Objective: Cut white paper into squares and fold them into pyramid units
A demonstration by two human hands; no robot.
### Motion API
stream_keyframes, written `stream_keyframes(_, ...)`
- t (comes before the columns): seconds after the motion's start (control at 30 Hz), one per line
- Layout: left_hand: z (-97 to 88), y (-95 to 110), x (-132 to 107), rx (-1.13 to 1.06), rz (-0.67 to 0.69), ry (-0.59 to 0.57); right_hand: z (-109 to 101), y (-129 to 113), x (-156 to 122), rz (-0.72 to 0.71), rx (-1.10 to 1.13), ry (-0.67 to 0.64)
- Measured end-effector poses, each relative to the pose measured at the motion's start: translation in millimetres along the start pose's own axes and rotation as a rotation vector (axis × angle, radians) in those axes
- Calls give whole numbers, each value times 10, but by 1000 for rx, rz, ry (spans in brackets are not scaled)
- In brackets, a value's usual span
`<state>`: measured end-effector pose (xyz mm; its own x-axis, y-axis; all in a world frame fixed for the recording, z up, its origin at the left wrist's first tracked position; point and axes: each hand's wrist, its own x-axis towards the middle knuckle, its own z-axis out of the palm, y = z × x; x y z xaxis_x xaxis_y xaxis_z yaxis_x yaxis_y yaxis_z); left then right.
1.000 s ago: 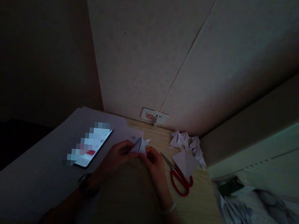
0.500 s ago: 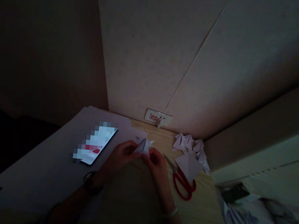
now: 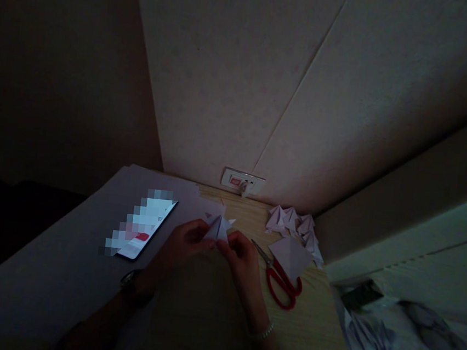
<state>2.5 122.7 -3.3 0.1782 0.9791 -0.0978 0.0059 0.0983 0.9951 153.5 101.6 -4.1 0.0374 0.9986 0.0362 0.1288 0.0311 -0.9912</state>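
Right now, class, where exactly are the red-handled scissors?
In the head view, the scissors lie on the table, right of the right hand, partly under a flat paper piece and on the near side of the folded paper shapes.

A plug (image 3: 244,189) sat in the wall socket (image 3: 254,185); a lit phone (image 3: 148,224) lay left of that socket, red-handled scissors (image 3: 270,263) to its right, both in front of it.

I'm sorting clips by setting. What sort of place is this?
Likely a dim room corner, perhaps at home: a wood-grain table stands against a wall, with a socket just above the tabletop and a phone lying on paper.
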Motion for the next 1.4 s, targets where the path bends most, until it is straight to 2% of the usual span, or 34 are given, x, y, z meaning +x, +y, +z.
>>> stream_keyframes(0.13,14,20,-6,3,3,18,5,18,-3,6,-17,35)
stream_keyframes(0.27,-4,27,-3,13,1,43,1,29,-6,11,7,8)
stream_keyframes(0.6,26,58,-28,37,8,35,-63,-33,-47,-36,15,23)
stream_keyframes(0.9,-22,104,-60,85,27,55,-53,33,-16,-15,22,-47)
stream_keyframes(1.2,-12,100,-96,130,108,32,-102,46,-3,-73,14,-83)
stream_keyframes(1.4,39,240,-133,156,204,-1,-123,-90,-7,-155,-19,-62)
